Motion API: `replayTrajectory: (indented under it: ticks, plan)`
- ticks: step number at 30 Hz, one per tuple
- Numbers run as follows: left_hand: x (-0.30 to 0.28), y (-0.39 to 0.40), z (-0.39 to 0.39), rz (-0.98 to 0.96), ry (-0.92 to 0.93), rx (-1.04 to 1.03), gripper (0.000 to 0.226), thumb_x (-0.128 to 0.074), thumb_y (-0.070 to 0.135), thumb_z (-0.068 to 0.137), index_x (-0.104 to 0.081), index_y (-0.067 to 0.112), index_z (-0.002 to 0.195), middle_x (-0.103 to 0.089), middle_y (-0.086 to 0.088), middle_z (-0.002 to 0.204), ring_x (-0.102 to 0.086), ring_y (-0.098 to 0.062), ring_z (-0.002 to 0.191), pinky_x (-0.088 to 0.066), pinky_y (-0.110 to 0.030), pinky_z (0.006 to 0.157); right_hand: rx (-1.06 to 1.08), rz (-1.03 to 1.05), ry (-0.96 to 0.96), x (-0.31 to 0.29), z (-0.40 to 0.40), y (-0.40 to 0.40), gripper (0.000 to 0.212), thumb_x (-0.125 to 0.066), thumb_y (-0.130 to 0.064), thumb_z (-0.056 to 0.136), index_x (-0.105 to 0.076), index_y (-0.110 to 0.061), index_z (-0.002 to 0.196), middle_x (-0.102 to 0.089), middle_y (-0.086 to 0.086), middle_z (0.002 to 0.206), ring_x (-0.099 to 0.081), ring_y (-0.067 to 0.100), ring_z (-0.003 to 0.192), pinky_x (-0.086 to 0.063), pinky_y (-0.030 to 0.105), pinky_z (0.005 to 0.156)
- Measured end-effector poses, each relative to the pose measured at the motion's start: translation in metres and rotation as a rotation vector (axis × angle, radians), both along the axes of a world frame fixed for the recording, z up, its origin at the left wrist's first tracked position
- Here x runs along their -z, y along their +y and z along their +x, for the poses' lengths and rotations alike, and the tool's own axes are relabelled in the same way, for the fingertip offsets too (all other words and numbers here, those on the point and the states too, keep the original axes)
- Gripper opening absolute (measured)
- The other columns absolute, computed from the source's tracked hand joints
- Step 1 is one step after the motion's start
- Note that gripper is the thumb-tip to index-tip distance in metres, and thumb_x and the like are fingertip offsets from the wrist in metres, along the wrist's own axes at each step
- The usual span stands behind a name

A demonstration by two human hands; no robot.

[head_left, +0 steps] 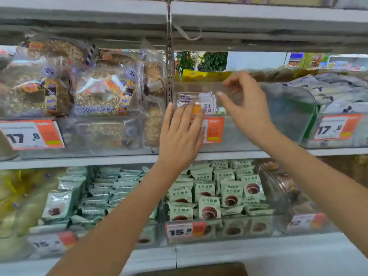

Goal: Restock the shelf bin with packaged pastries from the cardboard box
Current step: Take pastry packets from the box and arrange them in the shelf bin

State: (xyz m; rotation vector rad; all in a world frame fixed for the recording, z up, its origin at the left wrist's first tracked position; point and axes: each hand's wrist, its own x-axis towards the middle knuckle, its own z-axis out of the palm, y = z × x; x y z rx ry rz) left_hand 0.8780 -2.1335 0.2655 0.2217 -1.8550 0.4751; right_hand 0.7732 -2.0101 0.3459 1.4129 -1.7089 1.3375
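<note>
Head view: grey metal store shelving [258, 154], clear plastic bins, orange price tags. Clear curved-front shelf bin [288, 116] on middle shelf, nearly bare; few white-purple wrapped pastries [199, 100] at its left front corner. My left hand [180, 140] lies flat, fingers straight, against bin front, just below them. My right hand [245, 104] loosely curled over the rim, just right of them; cannot tell what it holds. Brown cardboard box [195, 269] edge at bottom.

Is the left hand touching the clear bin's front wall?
Touching. The head view shows the left hand laid flat with straight fingers against the clear bin front, covering part of its price tag.

Mint-green pastry packets [211, 193], orange price tags [215, 129]
</note>
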Motion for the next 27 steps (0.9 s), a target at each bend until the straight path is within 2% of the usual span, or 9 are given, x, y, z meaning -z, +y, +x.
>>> replayTrajectory:
  ticks: [2, 4, 7, 10, 13, 16, 18, 23, 27]
  plan:
    - [0.037, 0.022, 0.03, 0.025, -0.016, 0.235, 0.031, -0.042, 0.015, 0.095, -0.053, 0.004, 0.121, -0.058, -0.023, 0.122, -0.05, -0.032, 0.109, -0.034, -0.044, 0.106, -0.108, -0.019, -0.033, 0.049, 0.036, 0.037, 0.018, -0.063, -0.027, 0.087, -0.051, -0.019, 0.098, -0.057, -0.001, 0.092, -0.054, 0.014, 0.083, -0.043, 0.021, 0.075]
    - [0.097, 0.048, 0.068, 0.159, -0.129, 0.384, 0.025, -0.041, 0.013, 0.094, -0.049, 0.005, 0.115, -0.06, -0.022, 0.11, -0.053, -0.026, 0.089, -0.044, -0.033, 0.082, -0.14, 0.092, -0.109, 0.118, 0.064, 0.066, 0.02, -0.06, -0.036, 0.085, -0.046, -0.031, 0.098, -0.056, -0.009, 0.087, -0.053, 0.008, 0.078, -0.043, 0.016, 0.07]
    - [0.212, 0.085, 0.121, 0.54, -0.467, 0.328, 0.017, -0.037, 0.024, 0.095, -0.047, 0.016, 0.107, -0.059, -0.007, 0.101, -0.058, -0.021, 0.066, -0.046, -0.028, 0.051, -0.134, 0.495, -0.335, 0.245, 0.093, 0.099, 0.019, -0.059, -0.043, 0.086, -0.042, -0.042, 0.094, -0.053, -0.018, 0.083, -0.052, 0.001, 0.075, -0.044, 0.017, 0.065]
    - [0.309, 0.114, 0.173, 0.999, -0.833, 0.09, 0.026, -0.036, 0.031, 0.097, -0.045, 0.027, 0.121, -0.054, 0.006, 0.117, -0.065, -0.016, 0.083, -0.048, -0.027, 0.059, -0.156, 1.039, -0.439, 0.352, 0.109, 0.118, 0.019, -0.059, -0.036, 0.091, -0.047, -0.038, 0.105, -0.057, -0.017, 0.093, -0.054, 0.0, 0.081, -0.051, 0.029, 0.074]
    - [0.365, 0.133, 0.207, 1.24, -0.966, -0.117, 0.039, -0.039, 0.028, 0.099, -0.038, 0.026, 0.138, -0.047, 0.004, 0.138, -0.06, -0.017, 0.106, -0.048, -0.03, 0.075, -0.236, 1.475, -0.381, 0.415, 0.13, 0.118, 0.047, -0.06, -0.037, 0.09, -0.042, -0.024, 0.132, -0.054, -0.001, 0.126, -0.055, 0.019, 0.112, -0.051, 0.039, 0.087]
    - [0.377, 0.14, 0.206, 1.352, -0.863, -0.172, 0.033, -0.044, 0.026, 0.096, -0.045, 0.024, 0.129, -0.054, 0.0, 0.129, -0.058, -0.02, 0.105, -0.051, -0.035, 0.083, -0.223, 1.506, -0.472, 0.456, 0.147, 0.104, 0.071, -0.064, -0.035, 0.088, -0.025, -0.018, 0.144, -0.034, 0.008, 0.147, -0.042, 0.027, 0.129, -0.046, 0.041, 0.096]
    - [0.376, 0.142, 0.204, 1.384, -0.813, -0.157, 0.022, -0.046, 0.026, 0.095, -0.05, 0.024, 0.117, -0.059, 0.002, 0.112, -0.059, -0.017, 0.094, -0.05, -0.031, 0.073, -0.166, 1.422, -0.562, 0.477, 0.151, 0.093, 0.083, -0.068, -0.039, 0.083, -0.017, -0.024, 0.147, -0.029, 0.004, 0.151, -0.037, 0.027, 0.133, -0.043, 0.044, 0.101]
    - [0.377, 0.142, 0.221, 1.427, -0.764, -0.187, 0.011, -0.046, 0.021, 0.095, -0.055, 0.021, 0.103, -0.059, 0.002, 0.102, -0.056, -0.014, 0.087, -0.039, -0.024, 0.062, -0.01, 1.309, -0.6, 0.497, 0.161, 0.081, 0.076, -0.074, -0.05, 0.073, -0.041, -0.023, 0.136, -0.05, 0.003, 0.135, -0.038, 0.027, 0.126, -0.037, 0.043, 0.101]
    - [0.378, 0.131, 0.218, 1.642, -0.685, -0.141, 0.015, -0.051, 0.021, 0.094, -0.056, 0.019, 0.108, -0.06, 0.003, 0.103, -0.059, -0.016, 0.09, -0.053, -0.036, 0.074, -0.103, 1.335, -0.546, 0.473, 0.154, 0.093, 0.061, -0.076, -0.05, 0.07, -0.058, -0.016, 0.118, -0.057, 0.003, 0.112, -0.048, 0.024, 0.108, -0.045, 0.032, 0.084]
